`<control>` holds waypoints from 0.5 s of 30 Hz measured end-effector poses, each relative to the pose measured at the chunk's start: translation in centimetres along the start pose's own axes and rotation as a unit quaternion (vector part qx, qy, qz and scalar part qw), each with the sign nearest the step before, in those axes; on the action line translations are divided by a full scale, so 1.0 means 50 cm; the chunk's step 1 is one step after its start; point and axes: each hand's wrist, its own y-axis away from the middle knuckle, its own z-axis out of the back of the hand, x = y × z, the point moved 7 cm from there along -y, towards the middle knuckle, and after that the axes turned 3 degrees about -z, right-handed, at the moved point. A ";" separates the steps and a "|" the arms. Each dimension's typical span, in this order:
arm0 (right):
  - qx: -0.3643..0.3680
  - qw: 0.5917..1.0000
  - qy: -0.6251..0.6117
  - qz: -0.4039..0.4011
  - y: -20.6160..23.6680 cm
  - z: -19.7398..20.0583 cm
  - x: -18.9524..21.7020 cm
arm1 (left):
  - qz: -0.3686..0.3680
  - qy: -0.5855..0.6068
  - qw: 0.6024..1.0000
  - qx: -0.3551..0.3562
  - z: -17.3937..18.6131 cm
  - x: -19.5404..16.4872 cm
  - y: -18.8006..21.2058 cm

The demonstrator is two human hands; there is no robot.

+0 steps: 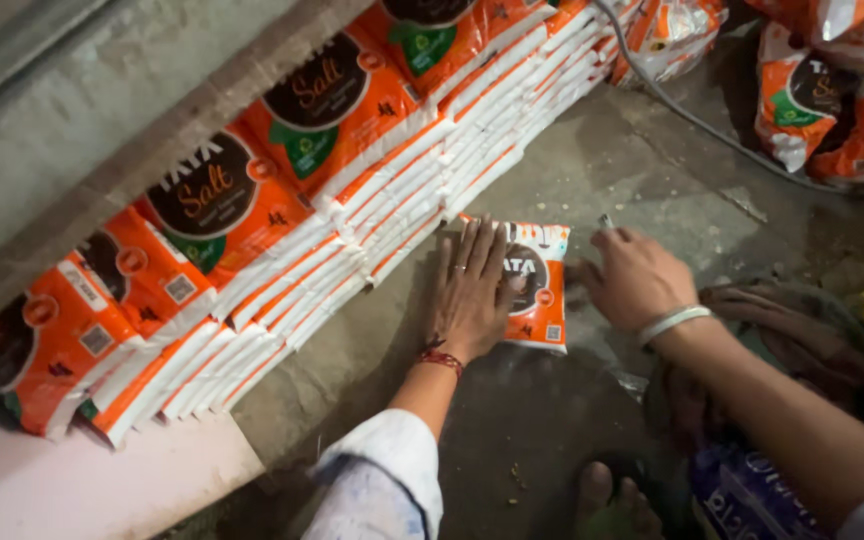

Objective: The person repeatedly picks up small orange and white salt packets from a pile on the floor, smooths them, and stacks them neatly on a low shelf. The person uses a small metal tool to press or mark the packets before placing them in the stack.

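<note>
1. Both hands are laid on one orange-and-white packet [537, 290] lying flat on the grey floor [652, 190] at mid-frame; neither grip is closed around it.
2. Left hand [470, 295]: fingers spread, palm pressed flat on the packet's left edge.
3. Right hand [634, 278]: fingers curled loosely at the packet's right edge.
4. A stacked row of like packets [282, 220] is seen running diagonally from lower left to upper centre, leaning against a concrete ledge [82, 150].
5. More packets [832, 100] are heaped at upper right.
</note>
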 end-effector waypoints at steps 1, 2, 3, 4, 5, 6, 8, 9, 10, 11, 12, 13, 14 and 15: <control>-0.038 0.997 -0.031 0.055 0.006 0.001 0.024 | 0.042 0.051 0.997 -0.030 0.014 0.014 0.004; -0.074 0.989 -0.061 0.109 0.015 0.000 0.044 | 0.087 0.104 0.989 -0.060 0.027 0.027 0.008; -0.123 0.978 -0.082 0.148 0.022 -0.004 0.062 | 0.131 0.155 0.975 -0.089 0.039 0.038 0.011; -0.173 0.962 -0.102 0.185 0.026 -0.012 0.081 | 0.122 0.149 0.976 -0.104 0.052 0.032 0.007; -0.224 0.941 -0.123 0.220 0.036 -0.018 0.090 | 0.112 0.142 0.976 -0.118 0.066 0.023 0.004; -0.175 0.951 -0.066 0.247 0.031 -0.059 0.110 | 0.103 0.135 0.977 -0.131 0.078 0.015 0.002; -0.073 0.951 0.046 0.298 0.016 -0.142 0.149 | 0.026 0.128 0.981 -0.145 0.094 -0.019 -0.009; -0.070 0.949 -0.015 0.307 0.010 -0.147 0.146 | -0.014 0.125 0.980 -0.154 0.100 -0.035 -0.009; -0.068 0.943 -0.076 0.315 -0.001 -0.147 0.145 | -0.035 0.095 0.985 -0.140 0.097 -0.044 -0.009; -0.065 0.934 -0.139 0.323 -0.010 -0.145 0.146 | -0.056 0.062 0.989 -0.124 0.092 -0.051 -0.007; -0.112 0.939 -0.219 0.240 -0.031 -0.127 0.119 | -0.072 0.032 0.991 -0.105 0.084 -0.055 -0.003; -0.156 0.930 -0.296 0.151 -0.045 -0.112 0.086 | -0.058 0.000 0.996 -0.070 0.072 -0.049 0.002; -0.201 0.905 -0.368 0.064 -0.052 -0.099 0.055 | -0.046 -0.035 0.997 -0.041 0.060 -0.038 0.003; -0.229 0.915 -0.318 0.100 -0.049 -0.081 0.065 | -0.035 -0.069 0.997 -0.009 0.048 -0.026 0.002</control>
